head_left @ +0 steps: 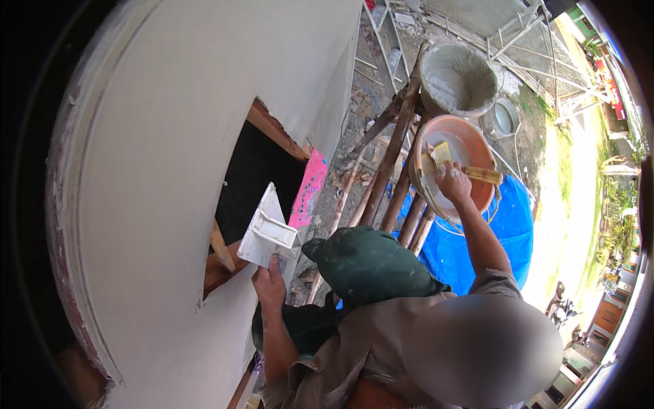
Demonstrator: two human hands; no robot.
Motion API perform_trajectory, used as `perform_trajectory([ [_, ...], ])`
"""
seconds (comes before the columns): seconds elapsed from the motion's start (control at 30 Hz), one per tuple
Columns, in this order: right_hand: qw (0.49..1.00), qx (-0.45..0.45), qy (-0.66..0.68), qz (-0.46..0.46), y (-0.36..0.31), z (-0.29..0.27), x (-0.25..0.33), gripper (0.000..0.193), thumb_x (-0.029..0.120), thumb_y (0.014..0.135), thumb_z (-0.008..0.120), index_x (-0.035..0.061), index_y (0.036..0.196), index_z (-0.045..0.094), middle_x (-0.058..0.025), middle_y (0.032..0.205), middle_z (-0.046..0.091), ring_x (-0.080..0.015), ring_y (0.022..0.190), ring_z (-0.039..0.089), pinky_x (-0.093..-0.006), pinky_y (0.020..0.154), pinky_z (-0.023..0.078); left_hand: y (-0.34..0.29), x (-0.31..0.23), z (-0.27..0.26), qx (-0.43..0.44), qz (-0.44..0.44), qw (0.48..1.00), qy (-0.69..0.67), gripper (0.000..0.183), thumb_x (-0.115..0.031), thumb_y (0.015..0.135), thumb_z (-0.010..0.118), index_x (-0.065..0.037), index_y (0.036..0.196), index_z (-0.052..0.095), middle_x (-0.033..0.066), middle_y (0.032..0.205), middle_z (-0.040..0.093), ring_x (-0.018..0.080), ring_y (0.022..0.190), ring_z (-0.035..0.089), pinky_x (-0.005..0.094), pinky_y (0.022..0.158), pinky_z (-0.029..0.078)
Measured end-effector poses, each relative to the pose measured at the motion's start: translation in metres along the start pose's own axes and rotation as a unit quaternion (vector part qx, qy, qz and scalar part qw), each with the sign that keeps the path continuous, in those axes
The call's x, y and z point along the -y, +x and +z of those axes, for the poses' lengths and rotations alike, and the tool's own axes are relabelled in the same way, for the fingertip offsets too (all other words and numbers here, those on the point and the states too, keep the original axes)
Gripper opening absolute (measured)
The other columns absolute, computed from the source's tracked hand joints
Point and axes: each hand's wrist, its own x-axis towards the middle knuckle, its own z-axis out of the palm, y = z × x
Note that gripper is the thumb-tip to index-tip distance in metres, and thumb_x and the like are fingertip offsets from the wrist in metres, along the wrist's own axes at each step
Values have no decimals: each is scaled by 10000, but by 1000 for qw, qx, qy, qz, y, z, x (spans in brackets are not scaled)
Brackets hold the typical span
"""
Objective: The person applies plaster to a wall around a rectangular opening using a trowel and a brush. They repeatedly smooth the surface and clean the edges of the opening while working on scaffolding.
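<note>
In my left hand [270, 283] is a white plastering float [267, 232], its ridged back showing, held by its lower edge. It is in front of a rectangular opening [255, 177] in the pale wall. My right hand [454, 185] is over an orange bucket [485, 146] at the right, closed around a wooden-handled trowel [482, 175]; its working end is partly hidden. Just beyond the fingers, within the bucket's outline, is a yellow block [443, 153], its kind unclear. Pale, watery material lies in the bucket. A pink printed sheet [308, 187] stands at the opening's right edge.
The smooth wall [157, 170] fills the left side. Wooden poles [388, 160] run beside the buckets. Beyond stand a grey mortar tub [456, 80] and a small pail [503, 118]. A blue tarp [507, 225] lies below; a metal ladder [388, 41] stands behind, and rubble covers the ground.
</note>
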Motion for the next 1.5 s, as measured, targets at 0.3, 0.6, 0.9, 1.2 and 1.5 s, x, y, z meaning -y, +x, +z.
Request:
perform_trajectory([
  [0.3,994,65,-3,88,-1,-7,24,551,377,831,633,55,1256,494,-204,1249,498,-411,1124,551,-544,929,437,-6,15,3,-4,20,1000,-11,326,-237,931,556,78,1006,599,279,904,644,460,863,623,494,766,492],
  [0.6,734,-386,324,-454,7,-146,315,893,682,855,476,42,1458,317,-295,1508,172,-478,1396,161,-618,1099,70,-9,2,3,-1,-4,1000,24,327,-248,936,549,51,1062,591,280,910,650,445,864,636,498,764,510],
  [0.9,655,-427,351,-515,42,-207,428,976,829,755,417,149,1455,387,-281,1542,84,-476,1423,13,-640,1083,-32,-16,-8,-7,-46,-4,997,66,303,-226,930,557,50,1049,597,273,859,652,447,798,643,492,704,523],
  [1.2,689,-434,391,-428,94,-248,409,1037,816,784,390,83,1500,236,-269,1548,48,-481,1419,21,-649,1083,-2,-2,-7,-1,-21,9,998,64,294,-209,934,545,49,1067,588,281,904,648,455,846,633,500,745,515],
  [1.5,738,-410,377,-381,90,-220,406,883,704,867,426,89,1484,284,-264,1552,65,-480,1421,38,-629,1100,22,1,7,4,7,-34,997,64,330,-225,923,555,76,1054,589,291,934,641,458,877,629,492,770,502],
])
